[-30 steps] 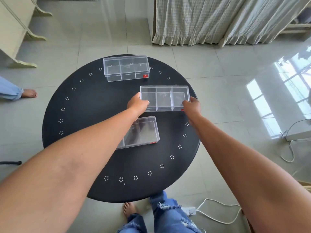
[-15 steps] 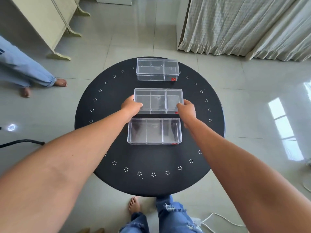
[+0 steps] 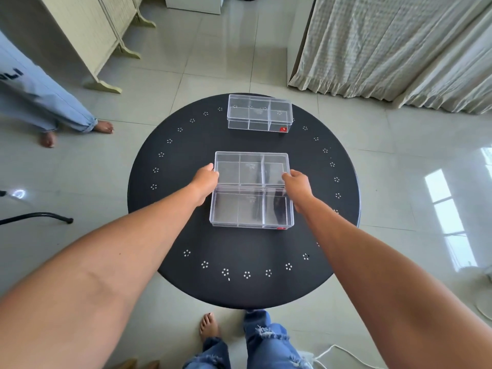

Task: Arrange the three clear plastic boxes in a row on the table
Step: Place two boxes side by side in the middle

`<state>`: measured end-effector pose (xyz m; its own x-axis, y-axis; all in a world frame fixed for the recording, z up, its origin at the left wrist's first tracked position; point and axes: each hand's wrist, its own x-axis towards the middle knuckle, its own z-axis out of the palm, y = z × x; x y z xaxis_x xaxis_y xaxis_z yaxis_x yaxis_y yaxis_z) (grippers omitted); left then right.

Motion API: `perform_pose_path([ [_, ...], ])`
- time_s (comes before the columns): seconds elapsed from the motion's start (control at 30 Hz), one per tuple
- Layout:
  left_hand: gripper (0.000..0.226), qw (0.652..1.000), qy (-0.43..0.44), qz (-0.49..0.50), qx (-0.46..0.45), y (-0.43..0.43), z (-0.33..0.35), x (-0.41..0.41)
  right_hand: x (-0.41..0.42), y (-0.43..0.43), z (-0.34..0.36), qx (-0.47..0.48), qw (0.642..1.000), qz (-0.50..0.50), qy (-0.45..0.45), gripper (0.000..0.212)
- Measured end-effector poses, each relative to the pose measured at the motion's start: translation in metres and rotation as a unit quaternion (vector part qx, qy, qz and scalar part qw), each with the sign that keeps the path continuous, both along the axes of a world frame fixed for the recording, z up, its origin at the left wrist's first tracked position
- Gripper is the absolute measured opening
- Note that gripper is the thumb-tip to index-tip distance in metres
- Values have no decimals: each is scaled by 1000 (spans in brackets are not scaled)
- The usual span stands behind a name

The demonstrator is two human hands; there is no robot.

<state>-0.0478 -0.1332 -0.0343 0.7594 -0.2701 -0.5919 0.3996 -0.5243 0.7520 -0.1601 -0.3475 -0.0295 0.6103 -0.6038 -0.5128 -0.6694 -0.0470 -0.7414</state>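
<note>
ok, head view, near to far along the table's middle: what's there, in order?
near table edge → nearest clear box → middle clear box, held at its ends by left hand and right hand → bare gap → far clear box by the far rim.

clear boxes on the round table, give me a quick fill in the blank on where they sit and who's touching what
1. Both hands, the left hand and the right hand, grip the ____ clear box.
2. The near clear box and the gripped one have their long sides ____.
3. The far clear box sits alone near the table's ____ edge.
4. The black round table carries ____ boxes in all.

Missing words: middle; touching; far; three
</note>
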Motion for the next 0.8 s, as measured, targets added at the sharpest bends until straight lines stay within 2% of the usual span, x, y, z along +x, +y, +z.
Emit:
perform_pose_path([
  [0.07,24,999,11,33,-8,0,-4,0,-2,-1,3,-7,1000,-4,-1,14],
  [0.23,35,995,36,94,-8,8,-2,-7,-5,-10,8,43,997,-52,30,25],
  [0.4,37,996,57,72,-16,14,-10,-9,-8,-12,2,78,995,-55,31,34],
  [0.6,57,996,56,62,-32,8,-2,-16,-14,-8,7,77,996,-50,21,33],
  [0.73,45,996,54,60,-38,8,0,-18,-17,-6,5,82,995,-56,19,31],
  [0.8,48,995,59,63,-39,8,1,-19,-17,-5,4,86,995,-55,17,29],
])
